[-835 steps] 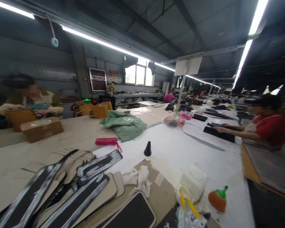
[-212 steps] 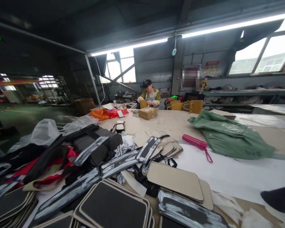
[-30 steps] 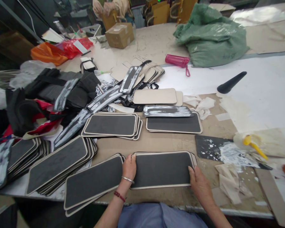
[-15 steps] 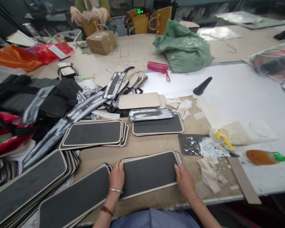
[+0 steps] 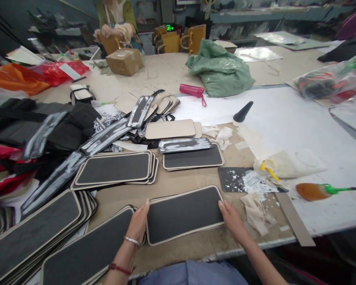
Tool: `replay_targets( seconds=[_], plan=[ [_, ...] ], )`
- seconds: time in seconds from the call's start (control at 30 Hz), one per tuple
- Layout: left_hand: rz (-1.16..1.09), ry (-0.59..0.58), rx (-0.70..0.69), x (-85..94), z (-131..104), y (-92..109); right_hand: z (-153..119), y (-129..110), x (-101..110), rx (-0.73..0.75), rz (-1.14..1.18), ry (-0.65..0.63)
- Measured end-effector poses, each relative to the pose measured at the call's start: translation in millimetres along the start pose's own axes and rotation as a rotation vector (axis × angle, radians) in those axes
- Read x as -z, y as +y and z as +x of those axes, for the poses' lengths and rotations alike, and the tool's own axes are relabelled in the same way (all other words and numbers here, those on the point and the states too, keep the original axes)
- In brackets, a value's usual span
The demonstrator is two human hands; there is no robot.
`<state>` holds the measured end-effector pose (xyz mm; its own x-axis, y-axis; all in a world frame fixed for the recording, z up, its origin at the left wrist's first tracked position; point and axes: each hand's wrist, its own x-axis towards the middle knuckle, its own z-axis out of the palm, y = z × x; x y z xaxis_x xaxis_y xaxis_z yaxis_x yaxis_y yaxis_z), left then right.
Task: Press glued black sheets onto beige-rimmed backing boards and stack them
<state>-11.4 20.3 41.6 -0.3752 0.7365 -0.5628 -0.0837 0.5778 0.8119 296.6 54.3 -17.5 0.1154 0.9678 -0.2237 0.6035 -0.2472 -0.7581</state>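
Between my hands lies a dark grey rectangular panel [image 5: 184, 215] with rounded corners and a pale border. My left hand [image 5: 140, 221] grips its left end, thumb along the edge and the other fingers hidden. My right hand [image 5: 233, 220] holds the right end, its thumb on the dark face near the corner. A sliver of another panel shows behind the upper left edge. Beside my left wrist is a stack of similar panels [image 5: 89, 245], slanted toward me. Farther up are another panel stack [image 5: 115, 168] and a dark panel [image 5: 192, 158] with a white-smeared strip [image 5: 185, 145] across it.
A glue-spattered dark board [image 5: 234, 180], a brown bottle with a green nozzle [image 5: 311, 191] and a grey-brown strip [image 5: 295, 217] lie to the right. A tall panel stack [image 5: 32, 229] stands at left. Across the table, a person [image 5: 115, 23] works behind a cardboard box [image 5: 124, 61].
My view has tilted up a little. The panel edge that showed past the right end is no longer visible there. My left hand has shifted slightly left; both hands still hold the panel's ends.
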Motion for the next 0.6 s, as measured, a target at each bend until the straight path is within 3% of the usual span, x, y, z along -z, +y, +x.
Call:
replay_targets(
  seconds=[0.07, 0.13, 0.27, 0.43, 0.6],
  plan=[
    [-0.273, -0.190, 0.114, 2.7, -6.7, 0.5, 3.8, -0.3, 6.2, -0.020, 0.038, -0.036],
    [-0.377, -0.290, 0.162, 2.5, -11.9, -0.7, 6.6, 0.1, 9.9, -0.021, 0.050, -0.061],
    [-0.390, -0.200, 0.127, -2.7, -11.7, -11.3, 10.9, 3.4, 7.4, -0.024, 0.029, -0.080],
    [-0.214, -0.103, 0.024, -5.1, -0.1, -28.6, 9.7, 8.4, 0.4, 0.046, -0.072, -0.032],
    [-0.106, -0.092, -0.015, 0.5, 6.3, -30.3, -0.7, -11.3, 18.8, 0.208, -0.391, 0.061]
  ],
)
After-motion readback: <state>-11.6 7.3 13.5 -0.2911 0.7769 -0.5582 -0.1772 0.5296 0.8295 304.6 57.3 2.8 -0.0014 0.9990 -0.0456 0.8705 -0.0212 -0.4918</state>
